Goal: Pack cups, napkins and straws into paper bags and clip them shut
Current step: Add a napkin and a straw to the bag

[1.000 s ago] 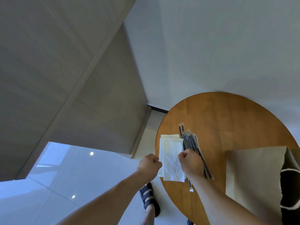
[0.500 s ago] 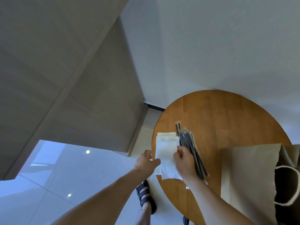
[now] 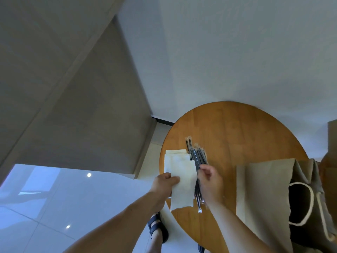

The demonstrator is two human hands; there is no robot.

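Observation:
A white napkin (image 3: 184, 187) hangs lifted over the table's left edge, pinched at its left side by my left hand (image 3: 165, 185). More napkins (image 3: 175, 156) lie stacked under it. Several wrapped black straws (image 3: 196, 156) lie just right of the stack. My right hand (image 3: 210, 181) hovers over the straws' near ends with thumb and fingers apart, holding nothing. A brown paper bag (image 3: 262, 196) with white rope handles lies on its side at the right, its mouth facing right.
The round wooden table (image 3: 237, 134) stands against a white wall. A grey panelled wall is at the left. Glossy white floor tiles and my sandalled foot (image 3: 157, 227) lie below the table's edge. Another brown bag edge (image 3: 331, 136) shows at far right.
My left hand has lifted one napkin off the stack towards me. My right hand let go of the napkin and shifted right over the straws, fingers now apart.

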